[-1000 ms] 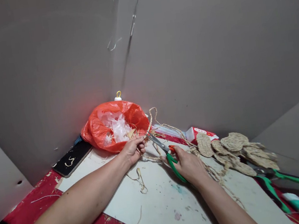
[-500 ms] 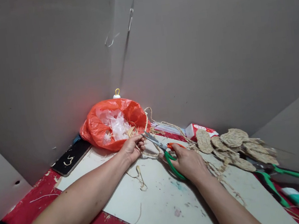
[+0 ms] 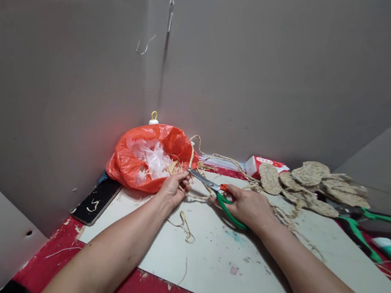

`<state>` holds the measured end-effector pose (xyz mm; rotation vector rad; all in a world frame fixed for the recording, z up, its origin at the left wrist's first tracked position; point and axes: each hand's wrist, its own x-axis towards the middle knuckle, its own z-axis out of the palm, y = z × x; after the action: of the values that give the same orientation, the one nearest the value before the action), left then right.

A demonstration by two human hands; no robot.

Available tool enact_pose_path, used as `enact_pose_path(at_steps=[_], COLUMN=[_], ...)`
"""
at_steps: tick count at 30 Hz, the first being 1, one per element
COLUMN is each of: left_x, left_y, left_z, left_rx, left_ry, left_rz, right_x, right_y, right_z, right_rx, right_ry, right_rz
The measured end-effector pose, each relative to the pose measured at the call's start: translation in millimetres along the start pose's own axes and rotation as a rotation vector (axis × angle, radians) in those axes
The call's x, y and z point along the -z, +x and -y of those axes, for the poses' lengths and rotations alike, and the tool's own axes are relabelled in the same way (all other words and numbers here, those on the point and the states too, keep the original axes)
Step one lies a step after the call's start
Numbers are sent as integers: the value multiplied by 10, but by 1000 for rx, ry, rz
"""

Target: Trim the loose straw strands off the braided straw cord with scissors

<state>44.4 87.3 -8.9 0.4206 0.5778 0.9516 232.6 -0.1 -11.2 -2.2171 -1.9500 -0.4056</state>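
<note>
Closely gathered: scissors [image 3: 216, 190] and cord [image 3: 192, 154]

My left hand [image 3: 174, 191] is closed in a pinch, thumb and fingers together on the cord, just in front of the red bag [image 3: 120, 169]. My right hand [image 3: 250, 206] curls around the green and orange handles of the scissors, whose blades, nearly together, point at my left fingertips. I cannot tell whether any cord lies between them. The scissors span the gap between my hands, above the white board [image 3: 212, 265]. Beyond the blade tips, the cord loops up by the bag's right edge, and a strand trails past my right hand toward the flat straw pieces [image 3: 310, 174].
</note>
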Motion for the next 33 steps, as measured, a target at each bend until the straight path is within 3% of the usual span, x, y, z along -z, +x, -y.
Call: enact_pose_path(at_steps=[15,20,22,25,29,33], left_x=[-19,-13,-11,-14,-66,-153], left_y=[11,-4,-11,-17,-82,-232], left_z=[-2,-12,-7,26,120,239], left_rx=[0,-12,-33,-86,-200,-418], left_ry=[-28,-2,19,70,216,625], left_rz=[-39,-12,11,46,99,217], right_x=[20,-22,-54,-61,24,115], right_y=[9,1,10,44,75,69], right_z=[16,-16,-27,5,149,281], right_rx=[-4,-5,-47,-157,-299,-262], right_ry=[-10,61,244,769,1494,1735], right_rz=[52,-4,-86,-202,-144,-66])
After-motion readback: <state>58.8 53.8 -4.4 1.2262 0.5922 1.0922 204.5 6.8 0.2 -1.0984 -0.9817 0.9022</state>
